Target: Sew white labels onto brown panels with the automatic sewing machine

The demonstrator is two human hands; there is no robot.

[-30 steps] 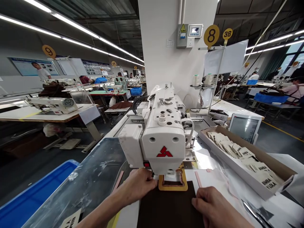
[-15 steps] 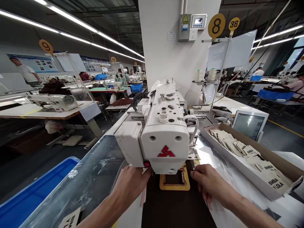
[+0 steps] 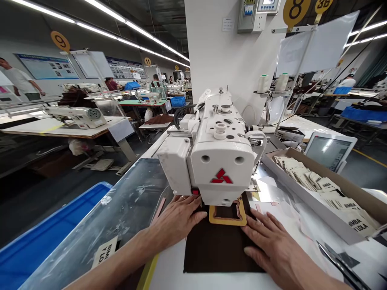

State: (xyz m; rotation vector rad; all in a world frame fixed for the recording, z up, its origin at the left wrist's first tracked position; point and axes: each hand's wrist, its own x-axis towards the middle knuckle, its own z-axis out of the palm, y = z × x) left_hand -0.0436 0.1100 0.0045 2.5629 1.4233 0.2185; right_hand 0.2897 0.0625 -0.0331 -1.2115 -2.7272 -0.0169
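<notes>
My left hand (image 3: 178,217) lies palm down, its fingers loosely together and angled inward to the right. My right hand (image 3: 272,245) lies flat as well, its fingers fanned wide and pointing up and to the left. Both are bare and open, neither curled closed, with a gap between them. My left forearm (image 3: 121,253) reaches in from the lower left, my right forearm (image 3: 320,278) from the lower right, wrists low.

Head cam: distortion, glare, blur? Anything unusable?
Head view: strong wide-angle bowing, the ceiling light strips curve and the sewing machine head looms large; glare washes the monitor screen; left hand and right hand stay fairly sharp, no obvious motion blur.
</notes>
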